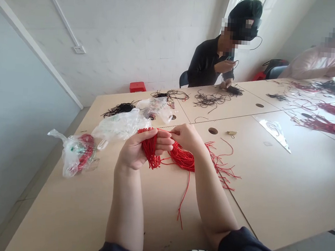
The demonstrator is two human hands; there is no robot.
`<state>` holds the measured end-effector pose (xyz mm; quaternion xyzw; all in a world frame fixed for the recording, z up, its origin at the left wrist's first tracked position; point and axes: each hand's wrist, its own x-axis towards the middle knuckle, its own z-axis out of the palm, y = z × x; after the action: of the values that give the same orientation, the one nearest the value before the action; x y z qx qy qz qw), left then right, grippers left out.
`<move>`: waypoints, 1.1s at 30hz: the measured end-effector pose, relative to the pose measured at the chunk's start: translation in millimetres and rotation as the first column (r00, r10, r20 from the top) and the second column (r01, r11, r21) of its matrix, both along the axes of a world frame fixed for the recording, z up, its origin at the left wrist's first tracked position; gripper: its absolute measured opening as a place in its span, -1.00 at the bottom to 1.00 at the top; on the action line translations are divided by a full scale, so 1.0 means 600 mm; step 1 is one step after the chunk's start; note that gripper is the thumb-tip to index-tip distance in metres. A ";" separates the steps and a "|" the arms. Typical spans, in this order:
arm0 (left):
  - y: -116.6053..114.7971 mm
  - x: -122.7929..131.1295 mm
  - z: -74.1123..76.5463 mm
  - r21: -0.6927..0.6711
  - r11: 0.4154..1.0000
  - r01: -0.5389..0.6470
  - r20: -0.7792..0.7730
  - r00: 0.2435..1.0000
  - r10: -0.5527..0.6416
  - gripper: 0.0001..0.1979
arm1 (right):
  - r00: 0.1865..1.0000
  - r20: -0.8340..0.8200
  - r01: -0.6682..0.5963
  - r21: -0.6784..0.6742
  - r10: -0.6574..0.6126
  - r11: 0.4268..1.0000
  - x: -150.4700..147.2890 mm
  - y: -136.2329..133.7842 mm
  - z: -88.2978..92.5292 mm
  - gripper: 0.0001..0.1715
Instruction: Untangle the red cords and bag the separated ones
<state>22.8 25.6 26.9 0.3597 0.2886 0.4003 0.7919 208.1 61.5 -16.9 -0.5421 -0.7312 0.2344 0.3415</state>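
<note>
Across the palm of my left hand [138,148] lies a looped bundle of red cord [151,149], with the thumb closed over it and the fingers behind. My right hand [187,137] is beside it, thumb and fingertips pinched on a red strand that runs to the bundle. Beneath my right hand a larger heap of red cord [182,157] rests on the table, its loose ends spreading to the right. One long strand [183,199] trails toward me.
Clear plastic bags [118,126] lie left on the table [72,210], one holding red cord [87,146]. Black cords [211,100] are further back. A binder clip [232,134], a round hole [213,131] and a clear triangle ruler [273,133] are to the right. Two people sit opposite.
</note>
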 end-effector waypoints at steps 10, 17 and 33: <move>0.001 0.002 0.014 -0.127 0.954 -0.273 0.104 0.952 0.286 -0.56 | 0.994 0.069 -0.066 -0.267 0.087 0.961 0.032 0.023 -0.036 -0.94; 0.014 0.002 0.005 -0.159 0.950 -0.268 0.139 0.947 0.290 -0.60 | 0.914 -0.262 -0.332 -0.046 0.309 0.942 0.003 -0.011 0.004 -0.60; 0.014 0.003 0.005 -0.139 0.925 -0.353 0.263 0.888 0.378 -0.56 | 0.893 -0.052 -0.368 -0.658 0.448 0.657 -0.069 0.037 -0.091 -0.39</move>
<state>24.9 34.0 30.2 0.2024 0.2513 0.5768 0.7505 166.8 83.9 -71.6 -0.4606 -0.7237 0.5132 0.0270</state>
